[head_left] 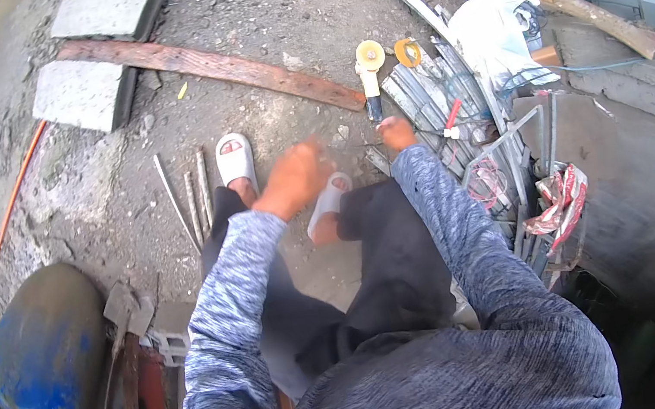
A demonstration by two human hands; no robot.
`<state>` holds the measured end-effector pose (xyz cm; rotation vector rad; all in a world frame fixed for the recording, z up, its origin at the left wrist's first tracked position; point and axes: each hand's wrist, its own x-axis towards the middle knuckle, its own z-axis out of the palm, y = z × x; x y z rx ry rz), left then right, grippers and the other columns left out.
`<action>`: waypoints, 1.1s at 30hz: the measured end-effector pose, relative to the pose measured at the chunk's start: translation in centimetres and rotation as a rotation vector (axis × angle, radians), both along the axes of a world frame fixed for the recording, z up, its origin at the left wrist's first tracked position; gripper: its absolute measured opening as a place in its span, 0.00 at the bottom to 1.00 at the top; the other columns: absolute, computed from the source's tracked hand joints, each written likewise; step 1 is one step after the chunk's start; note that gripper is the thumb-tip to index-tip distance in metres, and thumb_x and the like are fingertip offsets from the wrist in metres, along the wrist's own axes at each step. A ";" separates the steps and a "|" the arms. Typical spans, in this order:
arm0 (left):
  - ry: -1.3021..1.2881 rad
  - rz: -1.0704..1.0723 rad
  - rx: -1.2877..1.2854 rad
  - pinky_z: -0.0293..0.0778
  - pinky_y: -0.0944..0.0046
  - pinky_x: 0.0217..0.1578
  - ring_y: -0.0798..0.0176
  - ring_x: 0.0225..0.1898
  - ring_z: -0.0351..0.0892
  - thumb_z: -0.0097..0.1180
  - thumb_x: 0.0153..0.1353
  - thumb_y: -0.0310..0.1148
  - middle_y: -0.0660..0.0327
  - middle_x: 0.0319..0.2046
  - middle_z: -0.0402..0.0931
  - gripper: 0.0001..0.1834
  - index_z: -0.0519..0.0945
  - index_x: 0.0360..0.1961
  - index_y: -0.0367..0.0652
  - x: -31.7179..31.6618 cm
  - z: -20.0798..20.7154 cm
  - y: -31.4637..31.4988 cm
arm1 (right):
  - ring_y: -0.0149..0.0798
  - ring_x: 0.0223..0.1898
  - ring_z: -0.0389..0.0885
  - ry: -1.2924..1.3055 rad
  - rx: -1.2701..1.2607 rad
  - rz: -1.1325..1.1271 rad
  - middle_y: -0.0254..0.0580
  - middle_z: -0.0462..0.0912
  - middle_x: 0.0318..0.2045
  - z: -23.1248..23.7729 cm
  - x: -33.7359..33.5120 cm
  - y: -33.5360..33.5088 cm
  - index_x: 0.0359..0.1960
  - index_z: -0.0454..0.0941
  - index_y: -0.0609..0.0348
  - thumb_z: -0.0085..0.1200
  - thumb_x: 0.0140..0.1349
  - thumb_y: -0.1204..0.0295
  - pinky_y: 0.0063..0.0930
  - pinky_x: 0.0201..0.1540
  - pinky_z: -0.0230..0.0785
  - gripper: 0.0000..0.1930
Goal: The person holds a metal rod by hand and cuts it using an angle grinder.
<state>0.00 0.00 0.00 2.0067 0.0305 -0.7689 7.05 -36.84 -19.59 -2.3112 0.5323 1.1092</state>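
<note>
My right hand grips the dark handle end of an angle grinder that lies on the ground, its yellowish disc pointing away from me. My left hand hovers blurred over the ground between my feet, fingers loosely curled, with nothing visible in it. Thin wire or rod runs on the ground between the two hands. My feet are in white slippers.
A heap of grey metal channel offcuts lies right of the grinder, with a white bag, a loose disc and red wire. A long wooden plank, concrete blocks, several thin rods and a blue drum lie left.
</note>
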 end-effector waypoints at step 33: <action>-0.450 -0.397 0.276 0.81 0.44 0.47 0.34 0.45 0.86 0.65 0.66 0.47 0.41 0.39 0.86 0.28 0.78 0.57 0.35 11.3 -12.0 -13.6 | 0.49 0.54 0.88 -0.248 0.065 -0.141 0.61 0.88 0.50 -12.7 7.8 -3.0 0.47 0.88 0.67 0.71 0.47 0.41 0.41 0.56 0.78 0.38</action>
